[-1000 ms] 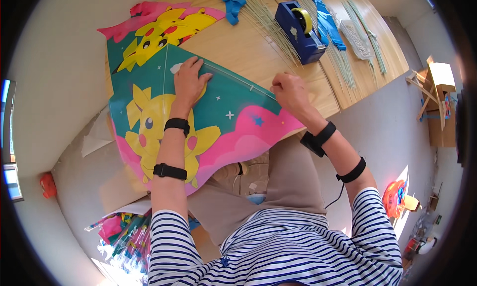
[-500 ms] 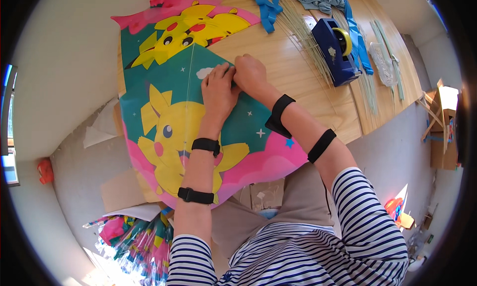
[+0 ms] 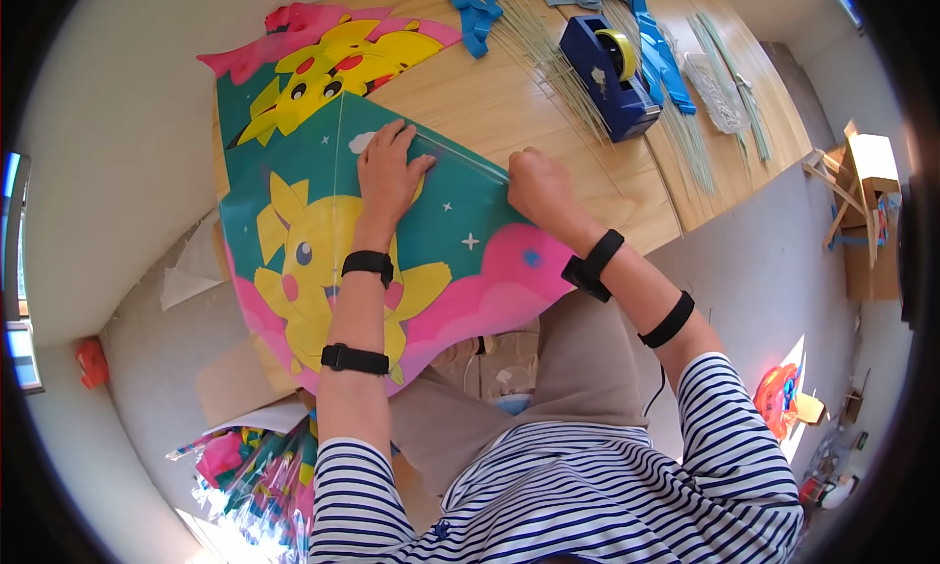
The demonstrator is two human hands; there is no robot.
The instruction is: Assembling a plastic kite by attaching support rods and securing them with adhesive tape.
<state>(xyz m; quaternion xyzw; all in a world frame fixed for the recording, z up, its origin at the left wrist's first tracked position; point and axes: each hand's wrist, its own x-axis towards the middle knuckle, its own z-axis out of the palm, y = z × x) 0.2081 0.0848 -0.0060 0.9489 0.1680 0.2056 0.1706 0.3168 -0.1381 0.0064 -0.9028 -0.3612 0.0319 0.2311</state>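
Observation:
A kite-shaped sheet [image 3: 421, 309], green and pink with a yellow cartoon animal, covers the table's left part and hangs over its near edge. My left hand [image 3: 390, 177] presses on its green upper part, fingers stretched out and thumb apart. At the sheet's upper right edge, my right hand [image 3: 540, 184] is closed. A thin, shiny pale strip [image 3: 462, 156] runs along that edge between my hands and reaches my right fist. What lies inside the fist is hidden. Beyond is a second printed sheet [image 3: 362, 60], partly overlapped by the first.
On the wooden table [image 3: 627, 192] stand a blue tape dispenser [image 3: 609, 84] with a yellow roll, several thin sticks [image 3: 534, 55], blue ribbon [image 3: 474, 16] and a clear tray [image 3: 715, 92]. Colourful wrapped material [image 3: 257, 481] lies low at the left. A cardboard box [image 3: 869, 226] stands at the right.
My right hand has moved away from my left, right and nearer along the sheet's edge, and the pale strip now shows between them. My left hand stays on the sheet. The whole view has shifted slightly.

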